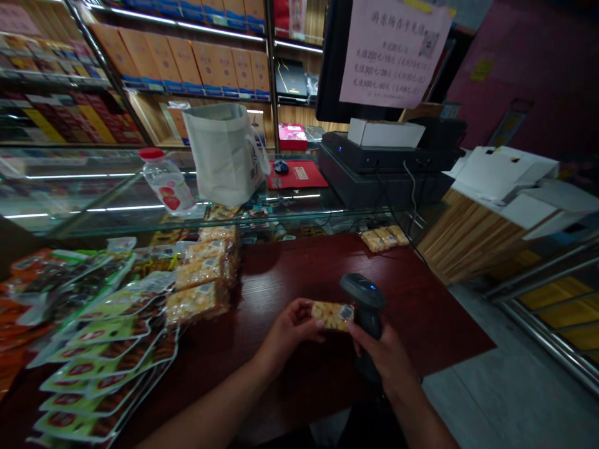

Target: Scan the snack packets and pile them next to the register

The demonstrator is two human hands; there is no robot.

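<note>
A small clear-wrapped puffed snack bar with a white barcode label at its right end is held over the dark red tabletop. My left hand pinches its left end between thumb and fingers. My right hand is closed around the handle of a dark grey barcode scanner, whose head shows a blue light. The right thumb reaches across to the bar's lower right corner. Some right fingers are hidden by the handle.
Left on the table lie wrapped snack bars in a row and green-white snack packets. More bars lie at the back right. Behind stand a glass counter, a red-capped bottle, a white bag and a monitor.
</note>
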